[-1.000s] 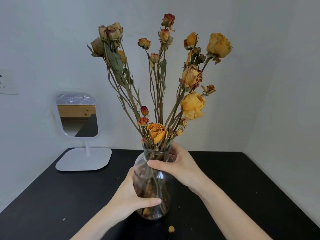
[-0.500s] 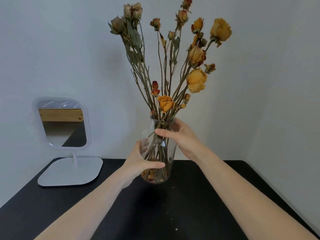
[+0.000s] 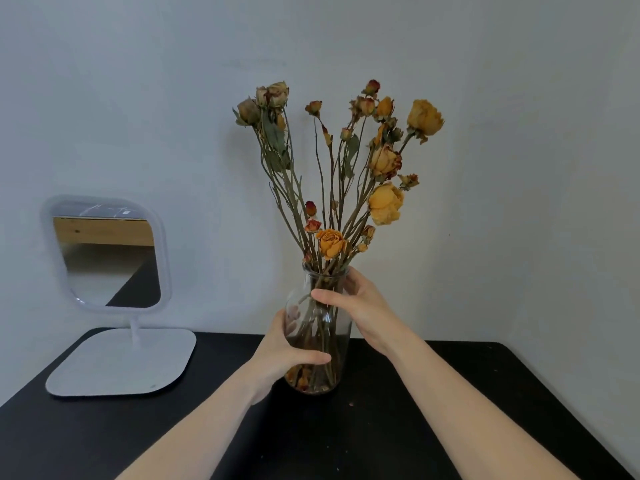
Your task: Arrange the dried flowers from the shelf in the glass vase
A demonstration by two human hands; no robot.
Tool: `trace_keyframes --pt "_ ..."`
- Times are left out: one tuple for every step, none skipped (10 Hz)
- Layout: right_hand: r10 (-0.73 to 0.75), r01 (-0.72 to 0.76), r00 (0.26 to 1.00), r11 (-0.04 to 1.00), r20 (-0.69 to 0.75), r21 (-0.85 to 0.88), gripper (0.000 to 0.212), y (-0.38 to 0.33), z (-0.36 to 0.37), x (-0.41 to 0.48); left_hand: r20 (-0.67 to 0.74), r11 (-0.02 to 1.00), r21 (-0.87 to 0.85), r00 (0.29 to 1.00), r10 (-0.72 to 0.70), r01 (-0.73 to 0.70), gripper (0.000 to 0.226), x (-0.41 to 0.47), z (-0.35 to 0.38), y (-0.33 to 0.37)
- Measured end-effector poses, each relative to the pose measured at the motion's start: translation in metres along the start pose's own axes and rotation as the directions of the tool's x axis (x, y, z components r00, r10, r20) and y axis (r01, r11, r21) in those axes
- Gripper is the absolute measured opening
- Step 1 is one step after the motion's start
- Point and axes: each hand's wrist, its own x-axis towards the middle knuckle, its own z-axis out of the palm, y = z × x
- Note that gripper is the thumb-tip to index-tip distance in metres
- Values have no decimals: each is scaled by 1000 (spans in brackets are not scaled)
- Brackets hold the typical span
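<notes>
I have both hands on the clear glass vase (image 3: pixel 313 327) with the narrow neck. It stands upright on the matte black table (image 3: pixel 346 431), its base down on the top and the pale grey wall (image 3: pixel 519 168) close behind it.

My left hand (image 3: pixel 287 355) wraps the lower belly of the vase. The thumb lies across the front, and the fingers curl round the far side, where they show faintly through the glass. My right hand (image 3: pixel 356 306) grips higher up at the shoulder and neck, with the thumb laid across the front and the fingers bent round the back just under the rim.

The dried flowers (image 3: pixel 385 203), yellow and orange roses on thin brown stems, are all in the vase. Their stems cross inside it and fan out above the rim. Dry petal crumbs (image 3: pixel 301 377) lie at the bottom of the vase.

Well to the left of the vase, on the same table, stands a white-framed mirror (image 3: pixel 107 258) with rounded corners on a flat square foot.
</notes>
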Motion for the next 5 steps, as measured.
trace_keyframes --pt "5 -5 1000 1000 -2 -5 42 2 1 5 1 1000 -17 1000 -10 10 104 3 0 -1" --pt "8 -8 1000 1000 1 -4 40 4 1 6 -2 999 -28 1000 -26 26 105 4 -1 -2" --pt "8 -7 1000 1000 29 -23 43 4 -1 5 21 999 -24 999 -32 33 113 4 -1 -4" --pt "14 -8 999 993 51 -115 51 0 -2 2 41 997 25 997 -70 69 123 -2 -1 2" --pt "21 -22 1000 985 -13 -172 69 -6 -3 -7 -2 998 32 998 -57 57 126 -14 -1 7"
